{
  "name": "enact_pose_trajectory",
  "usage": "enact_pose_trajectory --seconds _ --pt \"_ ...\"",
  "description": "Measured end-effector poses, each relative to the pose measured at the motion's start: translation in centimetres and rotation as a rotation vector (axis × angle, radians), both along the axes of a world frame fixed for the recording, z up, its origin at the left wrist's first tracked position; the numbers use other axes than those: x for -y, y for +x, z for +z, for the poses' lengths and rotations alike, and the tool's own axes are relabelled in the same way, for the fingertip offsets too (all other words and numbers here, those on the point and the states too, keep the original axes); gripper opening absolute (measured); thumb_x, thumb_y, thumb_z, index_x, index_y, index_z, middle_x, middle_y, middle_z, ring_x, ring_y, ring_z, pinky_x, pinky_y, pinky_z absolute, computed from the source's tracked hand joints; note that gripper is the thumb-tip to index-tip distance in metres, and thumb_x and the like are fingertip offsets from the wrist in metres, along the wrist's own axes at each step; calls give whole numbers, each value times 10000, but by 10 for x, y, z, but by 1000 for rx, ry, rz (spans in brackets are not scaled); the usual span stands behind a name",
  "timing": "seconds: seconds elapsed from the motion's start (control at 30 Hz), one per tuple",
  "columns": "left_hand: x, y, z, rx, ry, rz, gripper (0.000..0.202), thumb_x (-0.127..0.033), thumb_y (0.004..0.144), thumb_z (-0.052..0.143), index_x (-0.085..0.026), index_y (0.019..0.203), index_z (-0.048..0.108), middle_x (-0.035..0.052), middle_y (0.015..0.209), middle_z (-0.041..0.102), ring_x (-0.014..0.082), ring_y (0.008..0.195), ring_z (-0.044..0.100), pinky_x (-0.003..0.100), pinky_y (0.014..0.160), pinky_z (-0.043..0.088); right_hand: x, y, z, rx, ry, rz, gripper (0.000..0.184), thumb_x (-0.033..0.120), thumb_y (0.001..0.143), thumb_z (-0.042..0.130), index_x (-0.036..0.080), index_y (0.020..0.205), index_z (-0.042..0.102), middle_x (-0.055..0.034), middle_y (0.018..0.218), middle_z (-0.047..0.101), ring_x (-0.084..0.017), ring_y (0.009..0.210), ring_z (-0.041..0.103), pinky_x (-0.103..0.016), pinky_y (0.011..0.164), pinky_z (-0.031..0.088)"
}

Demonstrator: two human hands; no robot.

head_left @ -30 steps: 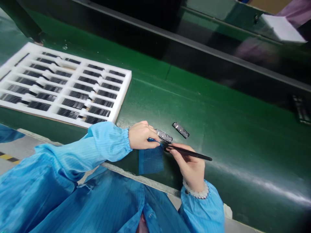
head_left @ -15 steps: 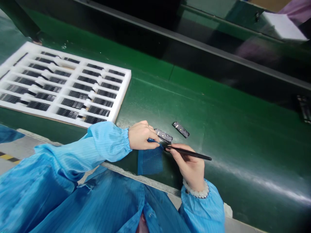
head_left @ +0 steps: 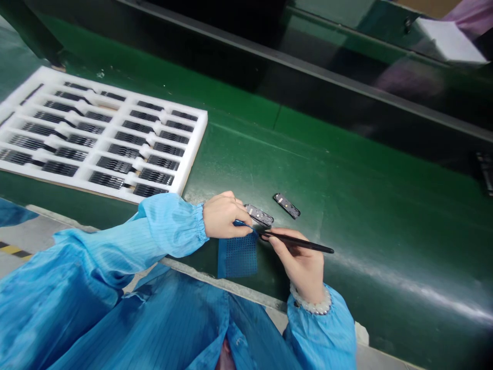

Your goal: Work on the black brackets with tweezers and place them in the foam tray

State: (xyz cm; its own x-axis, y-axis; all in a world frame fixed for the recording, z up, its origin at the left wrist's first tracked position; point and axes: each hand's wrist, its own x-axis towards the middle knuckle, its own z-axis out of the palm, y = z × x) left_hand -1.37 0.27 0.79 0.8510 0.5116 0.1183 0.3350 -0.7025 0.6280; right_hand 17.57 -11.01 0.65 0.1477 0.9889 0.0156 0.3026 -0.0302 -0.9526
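My left hand [head_left: 227,216] is closed, pinching the raised upper edge of a blue sheet of small dots [head_left: 239,257]. The rest of this sheet hangs or lies towards the bench's front edge. My right hand [head_left: 302,264] grips slim black tweezers [head_left: 304,242] like a pen, their tip at the sheet's top corner beside my left fingertips. Whether the tip holds anything is too small to see. Just beyond my fingers lies a narrow dark electronic housing [head_left: 260,215], partly covered by my left hand. A second such housing [head_left: 287,205] rests farther right.
On the left, a white foam tray [head_left: 196,139] holds several rows of black parts in slots. The green bench [head_left: 365,205] has a worn front edge [head_left: 227,285] close to my body. A dark rail [head_left: 308,69] runs along the back. A dark object [head_left: 486,172] sits at far right.
Both hands keep almost the same place, still on the sheet and the tweezers. The tweezers' rear end has shifted very slightly left.
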Motion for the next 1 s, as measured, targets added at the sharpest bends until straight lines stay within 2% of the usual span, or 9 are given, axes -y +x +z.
enact_pose_trajectory --seconds 0.43,0.8,1.0 --pt "0 1 1 -18 -6 17 137 -301 808 599 -228 729 685 -56 687 699 97 690 599 268 709 291 0 0 2 -7 8 -28 119 238 796 668 231 912 691 -31 865 730 -187 785 707 -347 753 586" --pt "1 1 0 -11 4 8 141 -301 810 600 -226 726 686 -61 681 694 95 694 598 260 719 290 -1 0 0 38 10 6 115 260 803 658 224 907 693 -42 867 724 -197 782 704 -368 765 575" --pt "1 1 0 -33 -10 19 137 -305 804 612 -225 722 685 -63 687 698 96 692 594 263 728 292 -1 0 1 37 30 -10 98 238 802 660 229 894 690 -31 848 723 -187 772 707 -337 748 577"
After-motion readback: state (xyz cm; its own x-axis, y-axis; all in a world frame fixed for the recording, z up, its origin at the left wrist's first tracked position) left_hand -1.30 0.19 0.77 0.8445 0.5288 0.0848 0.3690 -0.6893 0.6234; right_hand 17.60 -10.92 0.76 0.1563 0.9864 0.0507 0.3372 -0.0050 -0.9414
